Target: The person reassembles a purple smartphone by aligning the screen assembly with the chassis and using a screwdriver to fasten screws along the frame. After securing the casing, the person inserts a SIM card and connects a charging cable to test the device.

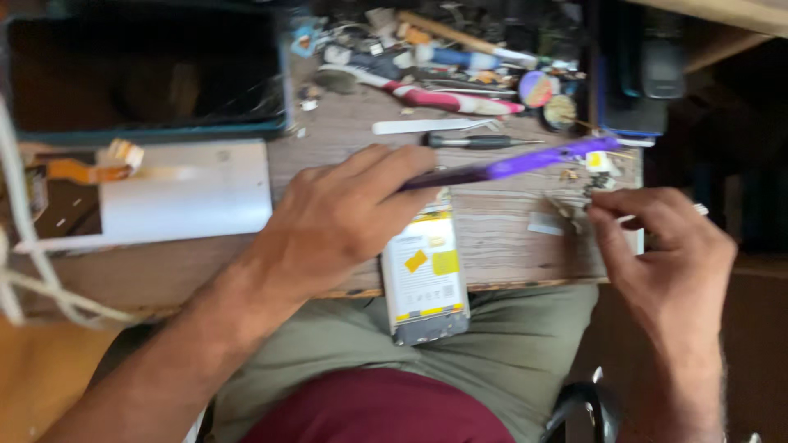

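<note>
Two hands over the wooden bench [492, 238]. Left hand [341, 217] palm-down, fingers closed around a purple tool [525, 162] that angles up to the right, above an opened phone [424, 279] overhanging the bench edge. Right hand [669, 246] fingertips pinched at small parts [574, 209] near the right edge.

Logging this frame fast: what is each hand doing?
Left hand: closed on a purple tool.
Right hand: fingertips pinching at small parts; whether it holds one cannot be told.

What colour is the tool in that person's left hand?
Purple; the tool in the left hand shows clearly in the head view.
</note>
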